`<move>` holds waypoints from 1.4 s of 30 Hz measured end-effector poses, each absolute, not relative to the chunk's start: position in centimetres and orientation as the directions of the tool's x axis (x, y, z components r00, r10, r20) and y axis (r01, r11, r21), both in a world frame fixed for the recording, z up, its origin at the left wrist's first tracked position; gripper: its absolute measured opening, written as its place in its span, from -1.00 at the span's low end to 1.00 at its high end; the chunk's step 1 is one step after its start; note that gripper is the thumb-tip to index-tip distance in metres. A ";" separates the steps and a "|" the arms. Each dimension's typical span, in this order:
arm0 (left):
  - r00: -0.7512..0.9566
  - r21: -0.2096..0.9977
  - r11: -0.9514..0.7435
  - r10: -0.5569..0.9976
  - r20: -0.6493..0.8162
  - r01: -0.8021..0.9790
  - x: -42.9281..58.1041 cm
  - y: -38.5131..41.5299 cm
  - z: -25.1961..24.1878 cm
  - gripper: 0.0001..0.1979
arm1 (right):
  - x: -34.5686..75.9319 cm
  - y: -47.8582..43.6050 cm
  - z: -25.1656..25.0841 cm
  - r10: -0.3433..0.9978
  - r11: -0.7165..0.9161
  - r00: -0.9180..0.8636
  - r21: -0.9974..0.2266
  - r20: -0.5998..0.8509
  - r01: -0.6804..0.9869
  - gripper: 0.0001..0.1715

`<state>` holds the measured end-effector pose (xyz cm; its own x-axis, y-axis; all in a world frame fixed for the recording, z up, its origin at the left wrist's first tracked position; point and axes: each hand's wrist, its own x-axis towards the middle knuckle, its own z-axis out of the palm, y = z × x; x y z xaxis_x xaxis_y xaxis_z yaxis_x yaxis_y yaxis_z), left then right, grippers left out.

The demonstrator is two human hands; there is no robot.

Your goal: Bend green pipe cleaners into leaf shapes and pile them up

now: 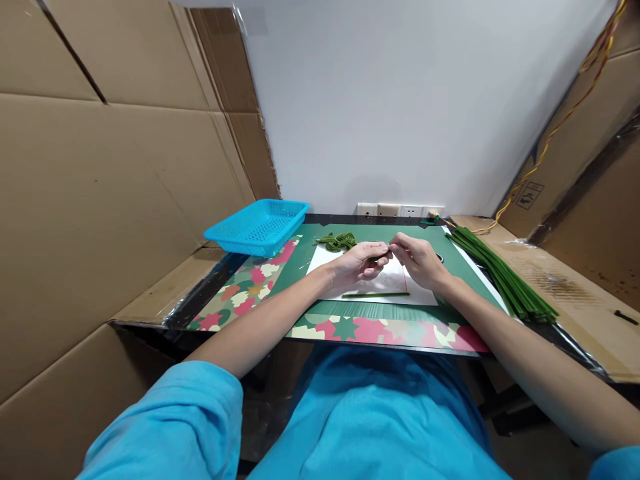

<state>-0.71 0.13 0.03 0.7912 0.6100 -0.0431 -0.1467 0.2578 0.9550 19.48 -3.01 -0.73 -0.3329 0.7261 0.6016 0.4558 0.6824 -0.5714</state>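
Observation:
Over a white sheet on the green mat, my left hand and my right hand meet fingertip to fingertip. Both are closed in a pinch on a short green pipe cleaner piece held between them; most of it is hidden by the fingers. A straight green pipe cleaner lies on the sheet just in front of my hands. A small heap of bent green pipe cleaners sits behind my left hand.
A long bundle of green pipe cleaners lies along the table's right side. A blue plastic basket stands at the back left. Cardboard walls close in both sides; wall sockets sit behind the table.

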 end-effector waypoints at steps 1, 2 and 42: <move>0.791 0.957 0.244 0.612 -0.026 -0.158 -0.7 0.2 -0.1 -0.69 | 19.4 -3.0 -0.7 0.732 0.677 -0.320 -0.584 0.602 0.448 -0.51; 0.789 0.960 0.223 0.615 -0.002 -0.172 -0.6 0.2 -0.2 -0.68 | 19.3 -3.1 -0.7 0.737 0.671 -0.306 -0.596 0.603 0.442 -0.51; 0.763 0.201 -0.868 0.495 0.416 0.454 -0.6 0.1 -0.2 -0.78 | 18.9 -2.0 -1.4 0.905 0.032 -0.412 -0.983 0.105 -0.181 -0.44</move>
